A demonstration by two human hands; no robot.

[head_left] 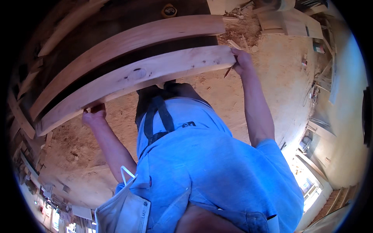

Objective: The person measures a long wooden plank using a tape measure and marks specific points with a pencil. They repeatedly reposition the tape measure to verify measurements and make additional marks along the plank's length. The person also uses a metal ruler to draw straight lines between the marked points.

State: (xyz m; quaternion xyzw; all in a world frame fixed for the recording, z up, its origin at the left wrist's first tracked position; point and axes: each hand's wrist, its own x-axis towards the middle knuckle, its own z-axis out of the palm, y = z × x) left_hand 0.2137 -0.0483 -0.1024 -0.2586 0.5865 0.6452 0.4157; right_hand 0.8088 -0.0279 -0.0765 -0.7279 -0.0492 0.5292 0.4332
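A long pale wooden plank (136, 73) with a dark knot lies crosswise in front of my body. My right hand (243, 63) grips its right end, and a thin pointed stick like a pencil (228, 71) sticks out below that hand. At the near edge toward the left, my left hand (94, 115) holds the plank from below, its fingers partly hidden under the wood. Just beyond, a second long plank (128, 37) runs alongside on a dark surface, with a dark gap between the two.
A yellow and black tape measure (169, 11) sits beyond the far plank. More boards (66, 27) lie at the far left. Sawdust and wood scraps (243, 33) litter the floor. Wooden panels (289, 22) stand at the far right, with loose items along the right wall.
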